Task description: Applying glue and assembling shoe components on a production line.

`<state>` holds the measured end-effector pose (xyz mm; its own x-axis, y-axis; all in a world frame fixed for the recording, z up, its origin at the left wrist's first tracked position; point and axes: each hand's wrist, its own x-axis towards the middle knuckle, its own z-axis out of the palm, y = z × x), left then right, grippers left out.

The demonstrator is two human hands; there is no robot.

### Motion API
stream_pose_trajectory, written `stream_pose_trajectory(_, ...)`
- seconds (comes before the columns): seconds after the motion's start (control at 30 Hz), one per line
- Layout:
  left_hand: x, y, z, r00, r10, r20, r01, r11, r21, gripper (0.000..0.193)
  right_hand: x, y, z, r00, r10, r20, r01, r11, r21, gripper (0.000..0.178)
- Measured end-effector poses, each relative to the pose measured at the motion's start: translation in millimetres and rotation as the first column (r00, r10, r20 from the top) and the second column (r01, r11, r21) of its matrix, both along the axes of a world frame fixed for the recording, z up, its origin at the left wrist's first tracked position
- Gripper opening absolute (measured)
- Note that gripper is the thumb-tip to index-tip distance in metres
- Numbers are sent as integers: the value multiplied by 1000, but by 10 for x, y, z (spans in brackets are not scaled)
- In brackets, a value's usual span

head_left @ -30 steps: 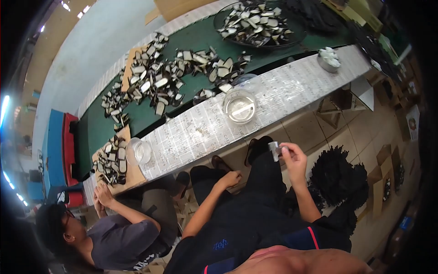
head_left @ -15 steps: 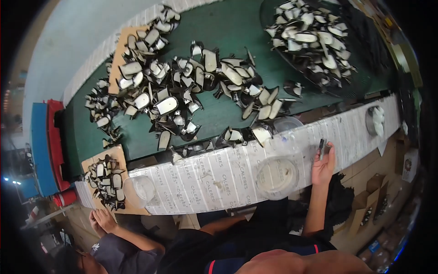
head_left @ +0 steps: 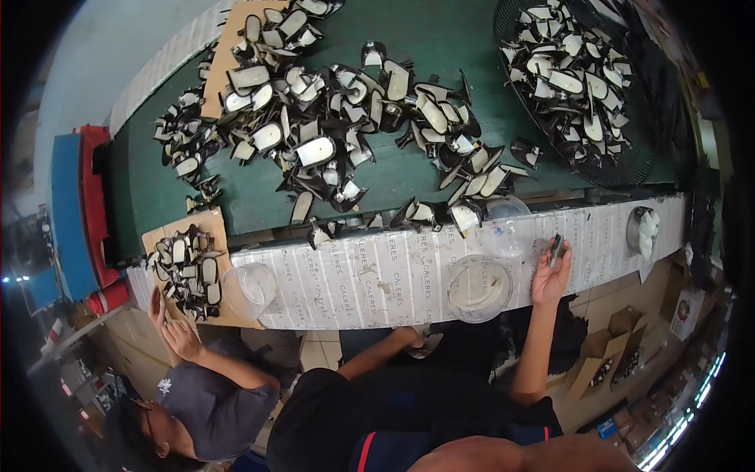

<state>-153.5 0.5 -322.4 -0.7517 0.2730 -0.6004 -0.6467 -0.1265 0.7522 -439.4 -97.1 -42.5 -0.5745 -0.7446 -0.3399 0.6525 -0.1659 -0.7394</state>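
My right hand (head_left: 553, 277) is raised, palm up, over the white-covered front ledge. Its thumb and fingers close on a small dark, narrow piece (head_left: 557, 247); its kind is unclear. Below the ledge's near edge, my left hand (head_left: 407, 337) is beside a pale thing (head_left: 429, 343) that seems to be in its fingers, though they are small and partly hidden. Between my hands, a round clear tub (head_left: 480, 288) with whitish contents sits on the ledge. Behind it is a clear lid or shallow bowl (head_left: 507, 226). Black pieces with cream oval faces (head_left: 315, 151) lie heaped on the green tabletop.
A large black basket (head_left: 503, 102) of similar pieces stands at far right. A metal bowl (head_left: 643, 233) holds white material. On the left are a cardboard sheet (head_left: 236, 311) with pieces and another clear tub (head_left: 253, 289). A co-worker's hands (head_left: 179, 334) are there. Cartons (head_left: 609, 346) stand on the floor.
The view has shifted, so the table sits higher. My left hand and the pale thing have come up closer to the ledge. My right hand still holds the dark piece. The co-worker's hands have moved apart.
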Motion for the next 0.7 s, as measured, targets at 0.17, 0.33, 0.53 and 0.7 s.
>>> stream_pose_trajectory(0.17,403,226,558,991,-134,-7,129,966,-224,47,-8,13,65,998,-52,-17,52,998,-25,30)
stream_pose_trajectory(0.33,578,196,1273,965,-260,42,248,841,-482,48,113,-157,68,999,36,11,-33,981,-189,30)
stream_pose_trajectory(0.53,948,-1075,3545,941,248,-230,-314,894,-319,30,-9,-40,94,997,71,13,-64,957,-281,30)
stream_pose_trajectory(0.7,1457,-2131,3609,511,702,-497,-284,-408,-868,38,-50,-48,74,998,62,17,-51,933,-357,28)
